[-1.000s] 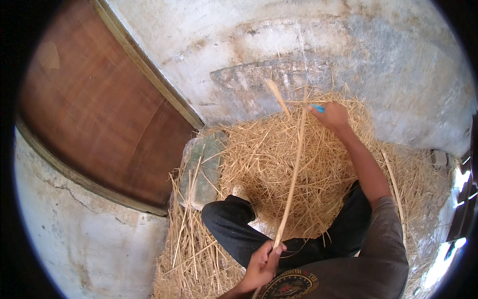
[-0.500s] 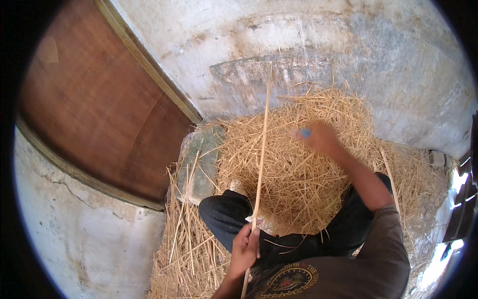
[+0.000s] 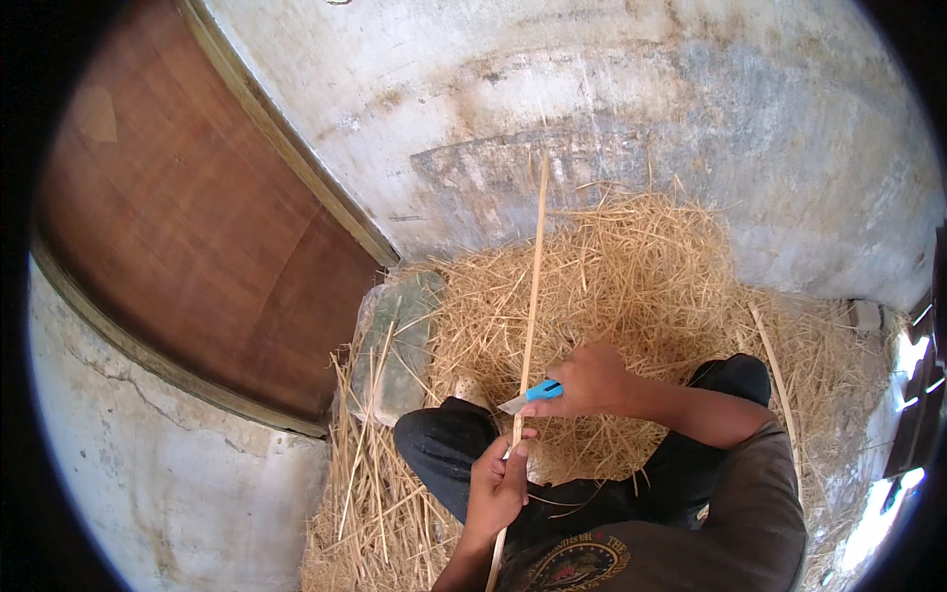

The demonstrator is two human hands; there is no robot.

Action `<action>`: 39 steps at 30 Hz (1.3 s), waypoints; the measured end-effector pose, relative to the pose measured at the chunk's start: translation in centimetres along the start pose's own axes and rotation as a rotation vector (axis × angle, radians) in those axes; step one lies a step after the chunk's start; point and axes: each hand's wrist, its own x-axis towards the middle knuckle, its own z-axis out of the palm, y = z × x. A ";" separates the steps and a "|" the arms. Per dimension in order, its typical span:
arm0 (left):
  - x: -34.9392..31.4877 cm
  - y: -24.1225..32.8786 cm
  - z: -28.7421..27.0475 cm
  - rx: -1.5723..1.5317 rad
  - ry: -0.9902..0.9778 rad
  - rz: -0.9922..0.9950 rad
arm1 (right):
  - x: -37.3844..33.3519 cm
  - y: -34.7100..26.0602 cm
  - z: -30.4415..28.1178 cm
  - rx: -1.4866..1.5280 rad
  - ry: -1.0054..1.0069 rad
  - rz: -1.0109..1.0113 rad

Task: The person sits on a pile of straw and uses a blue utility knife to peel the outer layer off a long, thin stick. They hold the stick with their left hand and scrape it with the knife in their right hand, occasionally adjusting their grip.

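Observation:
A long, thin, pale strip, apparently bamboo (image 3: 536, 286), runs from my lap up toward the wall. My left hand (image 3: 499, 481) is closed around its lower part, with the tail end passing below the hand. In my right hand (image 3: 592, 381) is a blue utility knife (image 3: 544, 391), its blade pointing left. That blade lies against or across the strip, just above my left fingers. From this view I cannot tell how deep the edge sits. My crossed legs in dark trousers (image 3: 444, 439) lie on either side of the strip's lower part and a bed of shavings.
A large heap of straw-coloured shavings (image 3: 641, 286) spreads before me to the stained wall (image 3: 631, 109). A flat grey-green stone (image 3: 400, 345) lies at the left, near a brown wooden panel (image 3: 217, 217). Another pale strip (image 3: 774, 365) leans beyond my right knee.
My right hand has come back from farther out over the shavings, bringing the knife to the strip near my left hand. My left hand still grips the strip, slightly shifted to the right.

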 end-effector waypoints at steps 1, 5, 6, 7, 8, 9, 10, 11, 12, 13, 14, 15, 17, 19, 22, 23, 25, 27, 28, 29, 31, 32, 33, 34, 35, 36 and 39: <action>0.0 0.1 -0.1 0.020 -0.003 0.009 | -0.3 -0.4 0.5 0.013 0.035 -0.053; -0.7 0.8 0.5 0.054 -0.029 0.006 | 1.7 3.2 -2.0 0.054 0.021 0.282; -0.8 0.9 0.7 0.051 -0.038 0.005 | 2.1 4.0 -2.2 0.051 0.024 0.314; -0.8 0.7 0.6 0.047 -0.036 0.005 | 2.3 4.3 -2.3 0.049 0.027 0.347; -0.8 0.3 0.5 0.042 -0.033 0.006 | 1.5 3.0 -1.2 0.049 0.087 0.196; -0.5 0.2 0.5 0.033 -0.024 0.019 | 0.3 0.7 0.5 0.040 0.150 0.033; -0.4 0.2 0.6 0.017 -0.022 0.030 | -0.5 -0.4 1.4 0.030 0.202 -0.119; -0.5 0.2 0.4 0.010 -0.009 0.037 | -0.4 -0.5 1.1 0.015 0.220 -0.128; -0.7 0.1 0.1 0.010 -0.001 0.035 | -0.3 -0.4 0.7 0.007 0.237 -0.127; -0.9 0.2 0.2 0.013 -0.006 0.036 | -0.5 -0.1 0.3 -0.004 0.244 -0.124; -0.8 0.4 0.3 0.017 -0.011 0.037 | 0.0 0.8 0.6 -0.018 0.209 -0.087; -0.5 0.8 0.4 0.022 -0.018 0.056 | 0.3 1.2 0.7 -0.038 0.215 -0.084; -0.3 0.6 0.6 0.015 -0.022 0.050 | 0.7 2.0 1.0 -0.079 0.227 -0.076; -0.5 0.5 0.6 0.027 -0.029 0.020 | 2.7 5.2 0.5 -0.014 0.158 0.184; -1.0 0.4 0.9 0.019 -0.053 0.009 | 3.1 5.6 -0.4 0.029 0.072 0.329; -1.1 0.3 0.6 0.014 -0.052 0.011 | 2.9 5.2 -0.7 0.033 0.048 0.335; -1.3 -0.1 0.2 -0.003 -0.051 0.013 | 0.9 2.5 0.5 -0.052 0.177 0.070; -1.7 -0.1 0.4 -0.011 -0.068 0.003 | 0.7 2.6 1.4 -0.202 0.355 -0.026; -2.1 -0.1 0.4 -0.009 -0.072 -0.014 | 1.3 3.9 2.6 -0.292 0.468 0.014; -2.5 0.0 0.5 -0.007 -0.092 -0.030 | 1.7 5.3 3.4 -0.382 0.581 0.054; -3.5 0.0 0.7 -0.007 -0.128 -0.062 | 2.9 6.9 -3.3 -0.175 0.014 0.353; -4.2 0.0 0.6 0.060 -0.134 -0.089 | 3.3 8.3 -4.1 -0.158 0.021 0.485; -5.1 -0.3 0.6 0.066 -0.193 -0.105 | 3.9 9.9 -4.7 -0.142 0.029 0.611; -6.2 -0.8 0.5 0.072 -0.252 -0.124 | 4.3 12.8 -5.2 -0.097 0.185 0.703; -7.2 -1.1 0.4 0.073 -0.321 -0.144 | 4.2 16.4 -5.6 -0.059 0.340 0.800; -8.2 -0.9 0.4 0.123 -0.294 -0.165 | 3.5 20.4 -5.7 -0.094 0.546 0.886; -9.8 -0.9 -0.6 0.141 -0.220 -0.220 | 1.3 25.0 -7.1 0.025 0.737 1.008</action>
